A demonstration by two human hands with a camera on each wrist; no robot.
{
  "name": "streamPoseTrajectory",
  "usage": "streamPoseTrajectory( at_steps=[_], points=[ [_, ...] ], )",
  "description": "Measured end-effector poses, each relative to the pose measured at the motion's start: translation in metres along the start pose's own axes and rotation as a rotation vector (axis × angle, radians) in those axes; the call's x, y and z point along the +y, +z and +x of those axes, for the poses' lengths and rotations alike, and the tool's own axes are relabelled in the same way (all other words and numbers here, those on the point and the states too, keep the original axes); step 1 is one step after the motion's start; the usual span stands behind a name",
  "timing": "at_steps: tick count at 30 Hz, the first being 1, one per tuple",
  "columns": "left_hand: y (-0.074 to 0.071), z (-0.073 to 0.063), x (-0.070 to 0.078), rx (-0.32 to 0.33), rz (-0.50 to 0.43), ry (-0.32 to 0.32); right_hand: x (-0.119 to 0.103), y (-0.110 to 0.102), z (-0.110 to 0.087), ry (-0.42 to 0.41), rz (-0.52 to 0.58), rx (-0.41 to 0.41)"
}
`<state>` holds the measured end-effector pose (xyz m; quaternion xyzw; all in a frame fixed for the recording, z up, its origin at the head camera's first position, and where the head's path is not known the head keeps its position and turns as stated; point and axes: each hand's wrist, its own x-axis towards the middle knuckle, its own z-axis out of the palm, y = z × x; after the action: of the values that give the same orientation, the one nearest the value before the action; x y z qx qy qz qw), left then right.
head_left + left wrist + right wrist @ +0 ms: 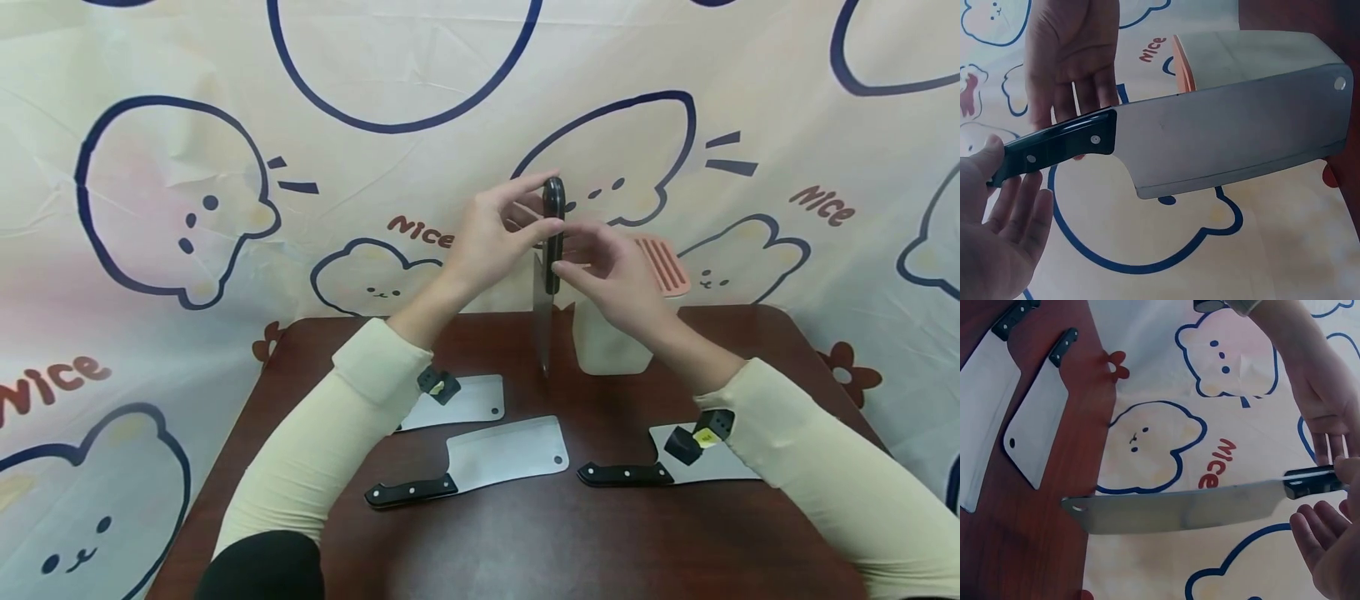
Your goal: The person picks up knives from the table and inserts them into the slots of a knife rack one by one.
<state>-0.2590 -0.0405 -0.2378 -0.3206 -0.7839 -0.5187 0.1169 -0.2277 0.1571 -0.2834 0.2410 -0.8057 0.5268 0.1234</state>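
Between both hands a cleaver [553, 237] hangs point-down over the table, its black riveted handle at the top and its broad blade [1235, 131] below. Near the handle's butt end, my left hand [487, 229] pinches it between thumb and fingers. My right hand [615, 271] holds the handle lower down, closer to the blade, with its thumb against it. From the right wrist, the cleaver's blade [1185, 511] shows nearly edge-on, with a hole in its far corner. Just behind the right hand stands a whitish container [611, 342] topped by a pink slotted piece [663, 265].
A second cleaver [510, 454] lies mid-table, handle to the left. Behind it another cleaver [468, 400] is partly covered by the left sleeve. At the right, one more cleaver [626, 475] lies partly under the right forearm. A printed cloth [420, 192] hangs behind the brown table [480, 550].
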Motion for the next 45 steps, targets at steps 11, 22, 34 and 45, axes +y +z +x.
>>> streamPoseTrajectory(
  at_steps=[11,22,34,45],
  points=[
    [0.003,-0.001,0.002,-0.016,0.024,-0.013,0.003,0.008,-0.002,-0.018,-0.036,0.037],
    [-0.01,-0.013,-0.012,-0.056,0.097,-0.042,0.004,0.006,-0.001,0.011,-0.059,0.039],
    [-0.051,-0.051,-0.042,-0.119,0.221,-0.171,-0.004,-0.013,0.006,0.122,-0.005,0.083],
    [-0.087,-0.102,-0.078,-0.234,0.257,-0.334,-0.026,-0.047,0.019,0.166,0.033,0.154]
  ],
)
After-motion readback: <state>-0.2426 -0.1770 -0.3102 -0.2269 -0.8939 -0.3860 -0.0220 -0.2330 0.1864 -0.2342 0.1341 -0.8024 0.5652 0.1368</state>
